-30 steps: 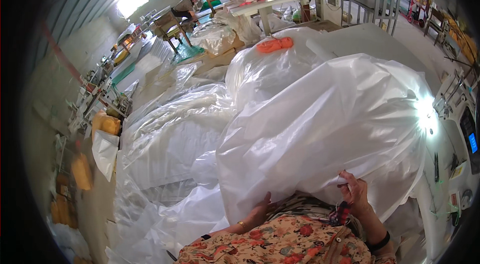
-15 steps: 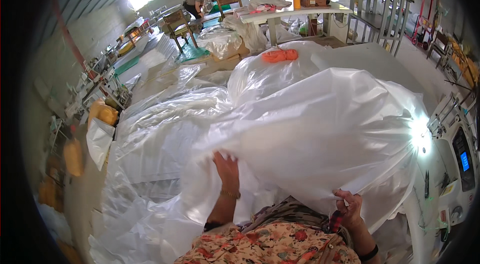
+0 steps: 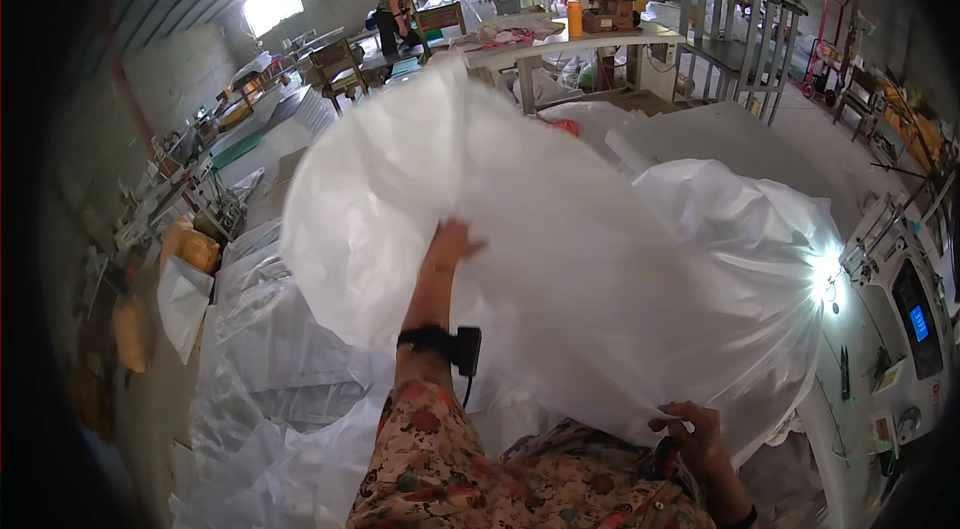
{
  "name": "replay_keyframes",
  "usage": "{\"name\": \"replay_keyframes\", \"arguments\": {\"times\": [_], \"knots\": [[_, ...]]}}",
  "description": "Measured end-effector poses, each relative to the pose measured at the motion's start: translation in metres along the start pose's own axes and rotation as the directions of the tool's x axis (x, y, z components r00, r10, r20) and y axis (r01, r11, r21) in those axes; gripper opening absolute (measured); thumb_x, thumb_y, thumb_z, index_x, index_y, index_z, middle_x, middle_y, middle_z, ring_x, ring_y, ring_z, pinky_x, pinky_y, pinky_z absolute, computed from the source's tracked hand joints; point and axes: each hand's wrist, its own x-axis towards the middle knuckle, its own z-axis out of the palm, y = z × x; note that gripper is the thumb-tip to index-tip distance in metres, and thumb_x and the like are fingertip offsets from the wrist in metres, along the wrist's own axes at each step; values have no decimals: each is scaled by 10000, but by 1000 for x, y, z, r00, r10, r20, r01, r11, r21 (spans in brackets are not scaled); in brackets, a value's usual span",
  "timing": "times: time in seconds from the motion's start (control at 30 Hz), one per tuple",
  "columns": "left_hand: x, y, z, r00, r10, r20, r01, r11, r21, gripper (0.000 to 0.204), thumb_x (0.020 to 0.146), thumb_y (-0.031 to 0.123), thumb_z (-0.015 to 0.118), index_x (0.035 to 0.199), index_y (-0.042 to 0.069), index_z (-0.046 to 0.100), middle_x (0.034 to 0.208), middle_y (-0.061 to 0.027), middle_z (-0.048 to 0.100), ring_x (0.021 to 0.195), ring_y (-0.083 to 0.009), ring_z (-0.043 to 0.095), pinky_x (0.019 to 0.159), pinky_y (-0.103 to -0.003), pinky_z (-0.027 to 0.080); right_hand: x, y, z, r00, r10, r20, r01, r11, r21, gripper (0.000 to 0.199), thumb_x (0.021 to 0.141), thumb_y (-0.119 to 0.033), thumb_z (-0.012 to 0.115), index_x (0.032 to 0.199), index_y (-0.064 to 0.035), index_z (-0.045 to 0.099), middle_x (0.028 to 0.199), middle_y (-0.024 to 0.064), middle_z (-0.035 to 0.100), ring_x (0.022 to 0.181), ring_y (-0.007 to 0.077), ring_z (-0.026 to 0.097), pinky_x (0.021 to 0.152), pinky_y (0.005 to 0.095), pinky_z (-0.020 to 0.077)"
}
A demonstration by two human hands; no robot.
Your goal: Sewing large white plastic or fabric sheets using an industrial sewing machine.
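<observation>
A large translucent white plastic sheet (image 3: 580,259) billows up in front of me, its raised part blurred by motion. Its right end gathers in creases toward the sewing machine (image 3: 885,349), beside a bright lamp (image 3: 828,277). My left hand (image 3: 452,244) is lifted against the sheet, fingers somewhat blurred but stretched to the right, not closed round it. Low on the right, my right hand (image 3: 697,437) pinches the sheet's near edge between thumb and fingers. A small dark red item (image 3: 664,456) sits beside that hand, partly hidden. On my left forearm is a black strap with a small box (image 3: 463,350).
More crumpled plastic (image 3: 290,349) covers the surface at left. Black snips (image 3: 845,373) lie on the machine's bed. Beyond stand a white table (image 3: 500,57) with an orange bottle (image 3: 574,17), a slatted metal rack (image 3: 740,39) and a wooden chair (image 3: 338,69). A person (image 3: 396,4) stands far off.
My left hand has risen and reached forward, and the sheet has swung up with it, covering most of the orange bundle behind. My right hand keeps its pinch nearly in place. The distant person has straightened up.
</observation>
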Motion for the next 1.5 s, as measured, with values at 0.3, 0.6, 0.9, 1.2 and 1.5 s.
{"name": "replay_keyframes", "arguments": {"times": [0.3,0.6,0.9,1.2,1.5], "knots": [[-157,-19,240,728,14,686,37,998,-60,618,877,607,453,1029,61,700,1144,-198,632,1090,-386,584,954,-474,447,6,0,-7,992,-95,85,98,995,-35,179,901,-3,484,1019,43,611,865,145,649,826,252,708,707,293,552],[-201,135,29,955,269,127,-229,936,-267,198,882,199,512,866,76,666,816,-161,677,813,-350,659,770,-470,505,5,5,2,998,39,-39,-43,991,-128,246,860,62,432,1049,48,589,800,142,666,814,237,706,712,299,537],[-271,217,37,838,513,-187,-531,687,-497,231,840,208,674,972,43,582,911,-132,595,838,-333,611,716,-410,496,7,-5,13,993,46,-112,-54,996,-69,263,905,-70,476,1069,105,584,907,150,673,817,189,677,721,273,514],[-269,152,27,859,458,229,103,283,-954,123,905,141,608,868,27,636,739,47,564,709,-72,516,630,-239,433,9,-4,9,993,2,-121,-9,998,-57,284,910,-17,459,1161,66,560,903,166,688,815,198,680,761,290,534],[-278,167,4,797,525,297,-186,682,-707,189,928,200,567,892,27,633,714,-61,604,657,-182,566,634,-278,455,3,1,3,998,-39,-49,30,985,-171,328,894,-63,465,1215,-2,496,845,167,678,764,263,684,714,335,536]]}}
